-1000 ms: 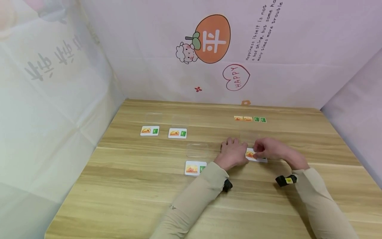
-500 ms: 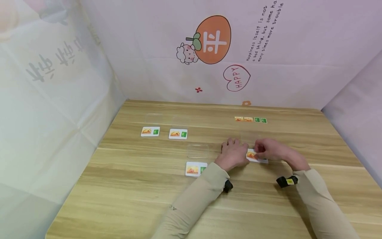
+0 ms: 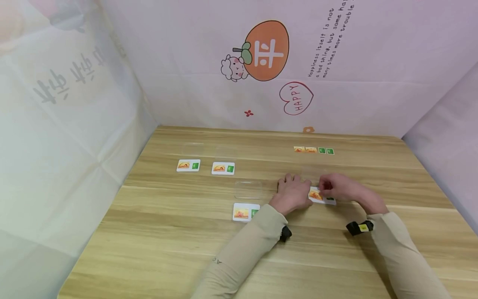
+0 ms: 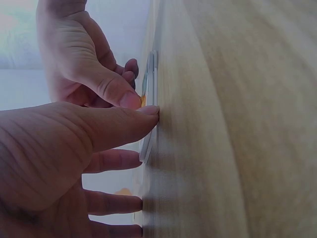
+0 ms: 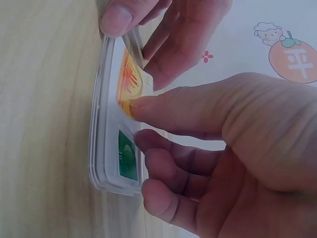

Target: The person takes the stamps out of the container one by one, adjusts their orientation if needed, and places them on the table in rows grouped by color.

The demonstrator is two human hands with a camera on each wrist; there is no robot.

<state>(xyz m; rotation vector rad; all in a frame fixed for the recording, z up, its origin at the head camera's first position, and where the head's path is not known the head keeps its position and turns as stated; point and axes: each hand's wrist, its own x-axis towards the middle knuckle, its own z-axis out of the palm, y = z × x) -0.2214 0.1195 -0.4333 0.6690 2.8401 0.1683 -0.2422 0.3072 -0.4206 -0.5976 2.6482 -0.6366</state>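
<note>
In the head view, my left hand (image 3: 292, 194) holds the left end of a white card in a clear flat case (image 3: 322, 202), its thumb on the near edge and a finger at the far side. An orange stamp (image 5: 130, 84) with a perforated edge lies tilted on the card, one side raised. My right hand (image 3: 337, 187) pinches this stamp at its edge, thumb (image 5: 171, 110) in front; the index fingertip is mostly hidden. A green stamp (image 5: 127, 154) sits on the card's other half. The right hand's remaining fingers curl above the card.
Two finished-looking cards, a left card (image 3: 188, 165) and another card (image 3: 223, 168), lie at left. A third card (image 3: 242, 211) is partly behind my left sleeve. Clear case lids (image 3: 248, 189) lie behind the cards. Loose orange stamps (image 3: 305, 149) and green stamps (image 3: 326, 151) line the back.
My right fingers have shifted slightly up off the card, uncovering more of the orange stamp and part of the green one. My left hand stays in place.
</note>
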